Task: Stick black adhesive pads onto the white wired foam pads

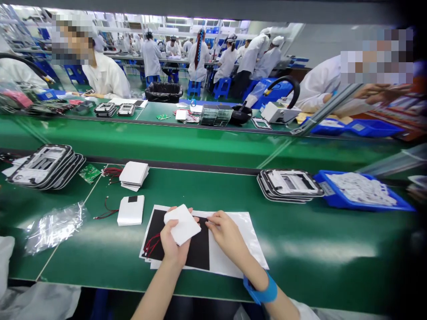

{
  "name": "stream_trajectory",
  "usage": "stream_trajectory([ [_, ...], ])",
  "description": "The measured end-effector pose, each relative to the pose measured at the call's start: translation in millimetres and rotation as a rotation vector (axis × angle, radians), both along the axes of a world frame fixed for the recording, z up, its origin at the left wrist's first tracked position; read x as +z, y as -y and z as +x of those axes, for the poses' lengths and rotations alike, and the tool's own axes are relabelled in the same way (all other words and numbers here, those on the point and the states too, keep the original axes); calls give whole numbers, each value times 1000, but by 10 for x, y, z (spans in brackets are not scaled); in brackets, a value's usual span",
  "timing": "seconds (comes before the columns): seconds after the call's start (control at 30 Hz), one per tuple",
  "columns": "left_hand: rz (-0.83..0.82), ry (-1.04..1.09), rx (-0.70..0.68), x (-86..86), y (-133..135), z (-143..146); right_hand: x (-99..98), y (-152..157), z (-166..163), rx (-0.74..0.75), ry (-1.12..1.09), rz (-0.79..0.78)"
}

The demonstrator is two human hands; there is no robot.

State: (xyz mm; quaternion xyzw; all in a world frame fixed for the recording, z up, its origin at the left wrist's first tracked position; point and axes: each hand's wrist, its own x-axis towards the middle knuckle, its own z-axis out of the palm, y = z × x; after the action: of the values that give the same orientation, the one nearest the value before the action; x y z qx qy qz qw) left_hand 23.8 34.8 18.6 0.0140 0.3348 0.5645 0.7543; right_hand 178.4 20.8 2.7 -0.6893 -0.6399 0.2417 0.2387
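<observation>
My left hand (178,240) is closed around white square pads (182,224), thumb on top. Red wires (152,245) trail out on its left side. Under both hands lies a white sheet (233,231) whose left part is covered by black material (198,249). My right hand (227,233), with a blue band on the wrist, has thumb and index finger pinched near the right edge of the black part. What they hold, if anything, is too small to tell. Left of the sheet is a white pad with a black patch (130,210) and wires.
Behind it sits a stack of white pads (133,175). Framed housings are stacked at left (46,166) and right (288,184). A blue tray (363,191) holds white parts. A clear plastic bag (55,226) and green circuit board (89,173) lie left. Co-workers sit beyond the green divider.
</observation>
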Motion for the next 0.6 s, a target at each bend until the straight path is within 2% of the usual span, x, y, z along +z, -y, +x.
stream_trajectory([
  [0.13,45,-53,67,-24,56,49,12,-125,30,-106,-51,-95],
  [0.23,50,-75,85,-40,77,71,-5,-175,42,-123,-89,-115],
  [0.6,102,-81,123,-40,83,51,-81,-59,13,-65,-321,28],
])
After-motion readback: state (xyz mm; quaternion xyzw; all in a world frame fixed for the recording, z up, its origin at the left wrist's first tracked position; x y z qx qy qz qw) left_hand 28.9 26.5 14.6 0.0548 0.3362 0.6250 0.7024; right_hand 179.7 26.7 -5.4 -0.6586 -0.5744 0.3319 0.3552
